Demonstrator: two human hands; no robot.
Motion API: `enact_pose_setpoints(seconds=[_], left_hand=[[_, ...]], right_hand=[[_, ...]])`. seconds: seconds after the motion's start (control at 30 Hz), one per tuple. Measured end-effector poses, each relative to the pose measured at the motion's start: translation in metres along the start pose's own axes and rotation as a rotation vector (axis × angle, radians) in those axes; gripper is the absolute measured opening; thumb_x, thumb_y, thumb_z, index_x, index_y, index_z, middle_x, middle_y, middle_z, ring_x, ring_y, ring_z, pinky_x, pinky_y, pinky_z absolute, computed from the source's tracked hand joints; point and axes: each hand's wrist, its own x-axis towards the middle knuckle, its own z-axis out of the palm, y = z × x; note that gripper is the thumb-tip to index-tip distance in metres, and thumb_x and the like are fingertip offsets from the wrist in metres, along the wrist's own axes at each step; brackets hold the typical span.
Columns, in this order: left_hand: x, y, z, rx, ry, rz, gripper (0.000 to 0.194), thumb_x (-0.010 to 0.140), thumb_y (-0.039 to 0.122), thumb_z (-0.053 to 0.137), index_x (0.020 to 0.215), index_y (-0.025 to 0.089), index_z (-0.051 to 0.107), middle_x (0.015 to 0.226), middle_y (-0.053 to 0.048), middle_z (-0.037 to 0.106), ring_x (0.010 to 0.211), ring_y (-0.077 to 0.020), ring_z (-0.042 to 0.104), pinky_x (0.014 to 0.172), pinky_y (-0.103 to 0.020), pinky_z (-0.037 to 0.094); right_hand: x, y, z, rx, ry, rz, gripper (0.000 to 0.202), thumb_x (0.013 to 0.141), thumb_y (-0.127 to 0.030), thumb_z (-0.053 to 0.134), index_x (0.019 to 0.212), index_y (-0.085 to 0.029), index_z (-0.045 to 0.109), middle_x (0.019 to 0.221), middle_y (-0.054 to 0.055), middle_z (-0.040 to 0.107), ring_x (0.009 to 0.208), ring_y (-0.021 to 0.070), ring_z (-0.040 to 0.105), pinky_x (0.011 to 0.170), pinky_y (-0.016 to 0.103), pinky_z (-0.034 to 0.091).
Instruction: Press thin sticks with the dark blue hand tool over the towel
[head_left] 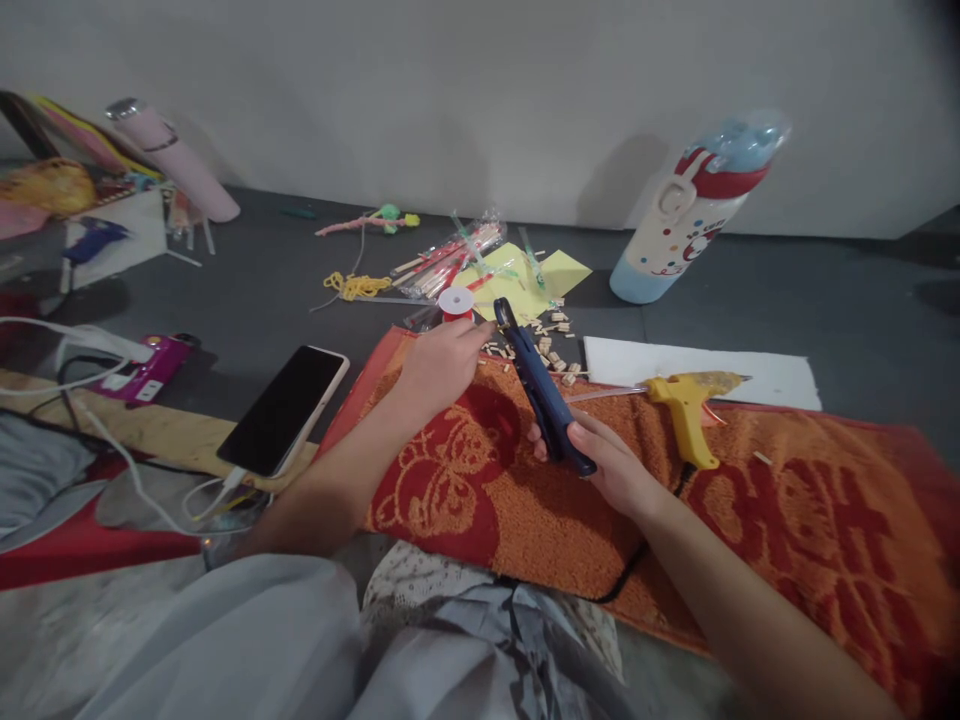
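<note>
Now, navy hand tool [551, 400]: tilted over the orange towel [570, 540]; likely stiff, fairly light, best held low on its handles.
Right hand [615, 470]: wrapped around the handle ends.
Left hand [448, 362]: fingertips by the tool's head; cannot tell if pinching.
Wood bits [553, 360]: scattered beyond, probably light.

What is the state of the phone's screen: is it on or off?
Off, it appears: the phone's screen looks plain black, with nothing lit on it.

A long dark-blue hand tool [549, 392] slants above the orange-and-red towel [570, 520], its narrow head pointing forward and leftward; small pale wooden pieces [554, 360] lie scattered near its head.
</note>
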Motion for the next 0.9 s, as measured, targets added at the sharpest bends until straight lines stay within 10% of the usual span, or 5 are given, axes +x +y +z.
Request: enact_pose_setpoints(seconds=[0.9], left_hand=[[-0.002,0.006,0.004,0.124,0.129,0.008,0.03,0.094,0.023,0.042,0.112,0.017,0.065,0.1,-0.012,0.067,0.093,-0.0219,0.061,0.082,-0.033,0.044]], right_hand=[[0.0,0.0,0.011,-0.079,0.105,-0.029,0.048,0.077,-0.061,0.065,0.103,-0.021,0.063,0.085,0.003,0.063,0.072,0.0181,0.056,0.07,0.032,0.046]])
